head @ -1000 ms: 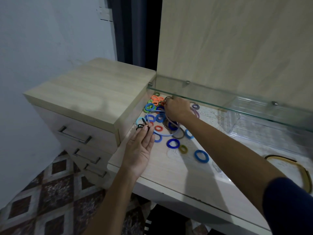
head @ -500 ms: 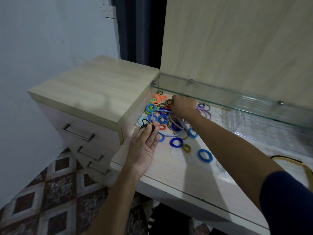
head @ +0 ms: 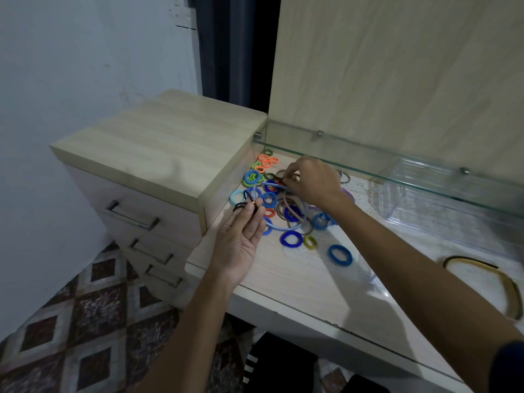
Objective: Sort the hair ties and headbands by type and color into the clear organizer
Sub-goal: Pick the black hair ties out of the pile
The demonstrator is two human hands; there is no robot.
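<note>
Sitting well off to the right hand's [head: 310,181] far side, the clear organizer [head: 442,199] is waiting empty-looking under the glass shelf [head: 397,165], while the pile of hair ties [head: 272,199] is spreading between both hands. That right hand is pinching a thin tie at the pile's back, likely gathering like with like. The left hand [head: 239,242], palm up, is pinching black ties [head: 245,205] at its fingertips, lifted slightly higher than a moment ago.
</note>
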